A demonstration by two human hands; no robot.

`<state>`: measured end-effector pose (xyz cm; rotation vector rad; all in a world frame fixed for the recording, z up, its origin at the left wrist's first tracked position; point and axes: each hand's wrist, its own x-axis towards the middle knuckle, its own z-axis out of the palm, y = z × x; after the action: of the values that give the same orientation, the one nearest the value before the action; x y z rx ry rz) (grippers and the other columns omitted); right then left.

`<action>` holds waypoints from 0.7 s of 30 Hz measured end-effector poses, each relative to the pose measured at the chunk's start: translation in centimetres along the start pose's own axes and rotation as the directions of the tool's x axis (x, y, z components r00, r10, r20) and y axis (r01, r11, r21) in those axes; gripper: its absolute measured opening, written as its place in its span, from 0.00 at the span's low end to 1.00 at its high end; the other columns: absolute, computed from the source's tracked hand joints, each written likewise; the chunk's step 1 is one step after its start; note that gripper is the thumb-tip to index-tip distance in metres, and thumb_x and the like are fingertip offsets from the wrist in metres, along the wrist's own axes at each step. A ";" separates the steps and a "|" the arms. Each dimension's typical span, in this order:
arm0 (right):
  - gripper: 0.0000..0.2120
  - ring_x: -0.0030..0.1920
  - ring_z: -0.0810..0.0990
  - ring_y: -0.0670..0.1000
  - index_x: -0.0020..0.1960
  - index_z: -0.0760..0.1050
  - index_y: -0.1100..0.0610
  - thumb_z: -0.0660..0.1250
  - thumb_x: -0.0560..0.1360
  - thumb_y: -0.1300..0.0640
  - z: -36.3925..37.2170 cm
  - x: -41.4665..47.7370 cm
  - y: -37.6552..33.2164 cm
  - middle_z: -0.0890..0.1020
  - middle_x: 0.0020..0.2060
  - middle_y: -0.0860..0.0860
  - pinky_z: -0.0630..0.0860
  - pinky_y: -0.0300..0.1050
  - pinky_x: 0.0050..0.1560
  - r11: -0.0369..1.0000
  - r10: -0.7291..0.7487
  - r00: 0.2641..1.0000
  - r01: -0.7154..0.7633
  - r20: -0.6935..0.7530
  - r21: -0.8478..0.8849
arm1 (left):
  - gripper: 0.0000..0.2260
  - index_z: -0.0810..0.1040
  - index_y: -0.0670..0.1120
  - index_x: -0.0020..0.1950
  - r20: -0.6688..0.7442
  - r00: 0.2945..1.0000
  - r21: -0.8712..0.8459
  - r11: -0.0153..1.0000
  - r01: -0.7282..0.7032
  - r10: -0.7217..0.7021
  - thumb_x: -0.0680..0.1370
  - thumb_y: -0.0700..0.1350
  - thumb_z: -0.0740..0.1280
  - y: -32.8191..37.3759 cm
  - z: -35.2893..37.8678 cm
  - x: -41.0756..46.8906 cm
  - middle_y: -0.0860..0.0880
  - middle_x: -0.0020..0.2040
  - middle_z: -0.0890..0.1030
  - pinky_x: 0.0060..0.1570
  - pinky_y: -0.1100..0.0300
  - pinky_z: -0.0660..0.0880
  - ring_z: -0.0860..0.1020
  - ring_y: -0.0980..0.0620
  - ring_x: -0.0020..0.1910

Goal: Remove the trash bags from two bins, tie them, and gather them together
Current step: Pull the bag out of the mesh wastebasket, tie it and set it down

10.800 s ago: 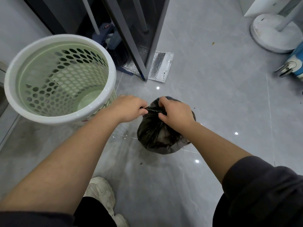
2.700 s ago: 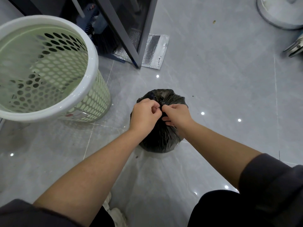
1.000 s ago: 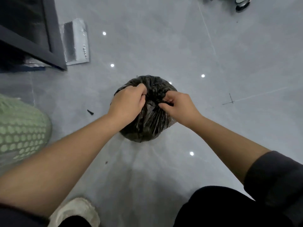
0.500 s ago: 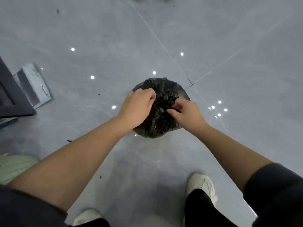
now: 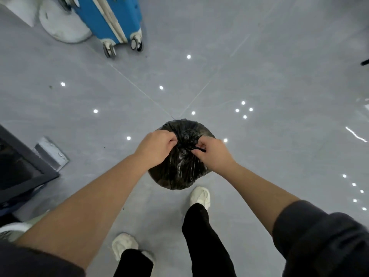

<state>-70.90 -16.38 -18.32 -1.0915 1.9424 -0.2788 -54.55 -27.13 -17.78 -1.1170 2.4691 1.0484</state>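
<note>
- A black trash bag (image 5: pixel 179 168), full and rounded, hangs above the grey tiled floor (image 5: pixel 259 76), in front of the person's white shoes (image 5: pixel 200 196).
- The left hand (image 5: pixel 155 149) is closed on the gathered plastic at the left of the bag's neck, fingers curled together.
- The right hand (image 5: pixel 211 151) pinches a short black tail of plastic at the right of the neck, between thumb and fingers.
- A bunched knot (image 5: pixel 188 135) sits between the two hands; whether it is pulled tight is hard to tell.
- A blue suitcase (image 5: pixel 111 19) on wheels stands well apart at the top, beside a white round base (image 5: pixel 60 27).
- A dark frame (image 5: pixel 30 168) and a silver pouch (image 5: pixel 51 153) lie at the left.
</note>
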 end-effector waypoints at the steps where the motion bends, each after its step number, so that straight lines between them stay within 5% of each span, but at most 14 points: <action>1: 0.08 0.46 0.78 0.52 0.40 0.71 0.51 0.69 0.73 0.52 -2.0 -0.5 -0.5 0.80 0.43 0.49 0.76 0.48 0.47 1.000 -0.002 1.000 0.002 0.001 -0.002 | 0.09 0.81 0.46 0.51 0.005 1.000 -0.006 1.000 0.004 -0.004 0.79 0.45 0.61 1.5 -1.3 0.2 0.50 0.49 0.82 0.52 0.54 0.74 0.78 0.49 0.49; 12: 0.08 0.44 0.78 0.53 0.41 0.72 0.55 0.68 0.73 0.53 -20.4 -0.2 -6.6 0.81 0.42 0.52 0.77 0.49 0.45 0.997 -0.054 0.998 0.053 -0.022 -0.058 | 0.08 0.80 0.47 0.48 -0.080 0.996 0.000 1.000 -0.031 0.030 0.78 0.44 0.62 12.7 -15.4 4.8 0.52 0.47 0.81 0.47 0.58 0.72 0.77 0.52 0.47; 21: 0.07 0.45 0.78 0.52 0.44 0.76 0.56 0.68 0.74 0.52 -32.8 9.8 -8.9 0.80 0.43 0.50 0.77 0.49 0.47 0.996 0.022 0.997 -0.028 -0.079 -0.084 | 0.09 0.80 0.48 0.50 -0.055 0.995 -0.001 0.997 -0.078 0.078 0.79 0.46 0.60 16.9 -25.3 18.6 0.53 0.48 0.80 0.47 0.60 0.71 0.76 0.53 0.48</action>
<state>-93.48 -36.04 0.61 -1.1253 2.0521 -0.2298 -77.66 -47.42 0.24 -1.0721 2.5734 1.0569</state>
